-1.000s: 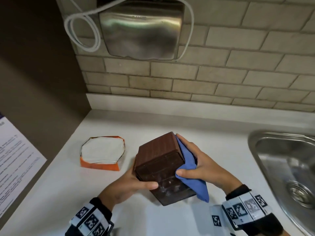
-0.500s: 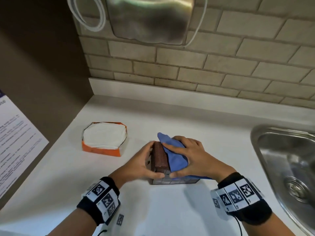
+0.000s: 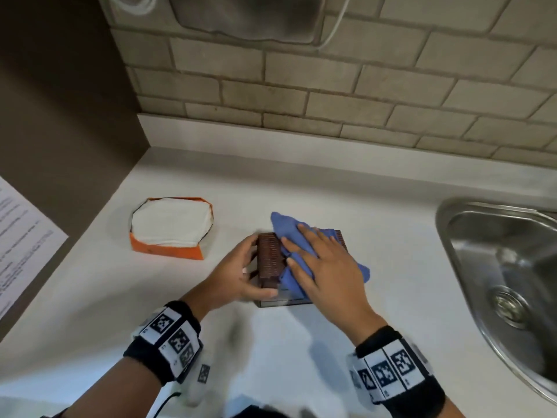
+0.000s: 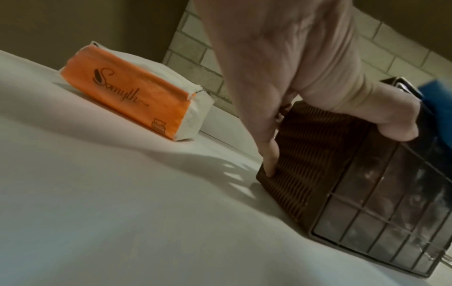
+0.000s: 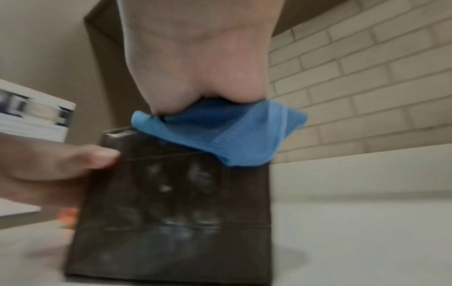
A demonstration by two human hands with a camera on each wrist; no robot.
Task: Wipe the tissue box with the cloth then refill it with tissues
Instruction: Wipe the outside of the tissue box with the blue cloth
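Observation:
The dark brown woven tissue box [image 3: 269, 257] [image 4: 315, 158] [image 5: 171, 203] stands on the white counter [image 3: 187, 312], its glossy gridded face toward me. My left hand [image 3: 241, 276] [image 4: 305, 87] grips its left side, thumb on the near face and fingers round the woven side. My right hand [image 3: 325, 267] [image 5: 200, 58] lies flat on top with straight fingers, pressing the blue cloth [image 3: 289, 233] [image 5: 220, 133] [image 4: 437, 100] onto the box. An orange pack of white tissues [image 3: 171, 227] [image 4: 137, 91], torn open on top, lies to the left.
A steel sink [image 3: 506, 267] is set into the counter at the right. A brick-tiled wall [image 3: 331, 86] runs behind, with a metal hand dryer [image 3: 247, 16] and a white cable above. A brown side wall with a printed sheet [image 3: 21, 236] closes the left.
The box went from tilted in my hands to standing on the counter. My right hand and the cloth moved from its right side to its top and now press flat there.

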